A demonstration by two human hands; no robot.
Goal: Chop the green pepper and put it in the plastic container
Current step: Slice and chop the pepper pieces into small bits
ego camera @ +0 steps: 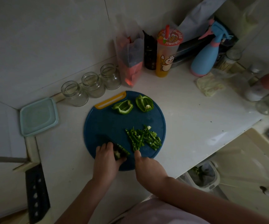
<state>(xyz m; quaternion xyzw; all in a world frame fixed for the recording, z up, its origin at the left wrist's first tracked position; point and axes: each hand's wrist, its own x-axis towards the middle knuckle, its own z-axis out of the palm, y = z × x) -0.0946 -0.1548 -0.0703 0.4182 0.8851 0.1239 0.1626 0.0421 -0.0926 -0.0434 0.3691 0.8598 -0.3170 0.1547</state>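
Note:
A round blue cutting board [108,123] lies on the white counter. Two large green pepper pieces [123,107] [144,103] sit at its far side. A heap of chopped pepper strips [142,139] lies on its right half. At the near left edge my left hand [105,157] grips another pepper piece [118,155] with curled fingers. A dark knife blade [122,149] lies across that piece. My right hand [146,165] holds the knife; its handle is hidden in the hand. The pale teal plastic container [38,117] stands left of the board with its lid on.
Three empty glass jars [91,84] line the wall behind the board. A drink cup [164,54], dark bottle, bag and blue spray bottle [206,57] crowd the back. A black perforated knife [36,196] lies at the near left. A bin [203,175] stands below the counter edge.

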